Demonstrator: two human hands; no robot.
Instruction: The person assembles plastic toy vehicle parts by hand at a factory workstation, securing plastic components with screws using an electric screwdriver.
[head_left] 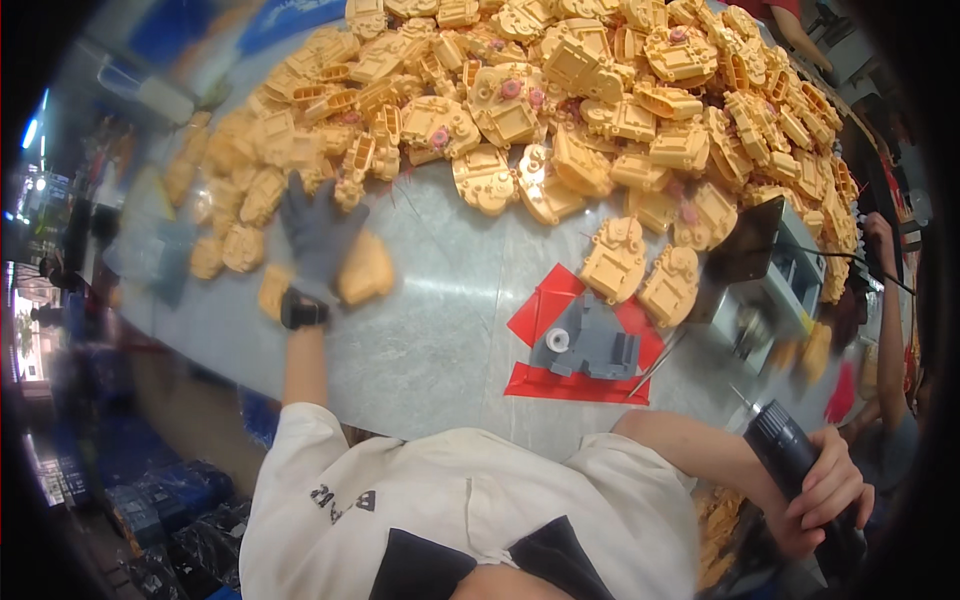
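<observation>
My left hand (325, 235), in a dark grey glove with a dark band at the wrist, reaches out with its fingers spread near the left part of the pile. Beside its palm lies a yellow plastic housing (366, 270), slightly blurred; whether the hand touches it I cannot tell. My right hand (828, 485), bare, is wrapped round a black electric screwdriver (782, 440) at the lower right, its thin bit pointing up and left. A grey fixture (585, 345) with a white round piece sits on red tape (545, 300) in front of me. Two yellow housings (614, 258) lie just behind it.
A large heap of yellow plastic housings (580, 60) covers the back of the grey table (450, 290). To the right of the fixture stands a metal box (765, 290) with a cable over it. Tweezers (655, 368) lie by the tape. Another person's arm (885, 300) shows at the right.
</observation>
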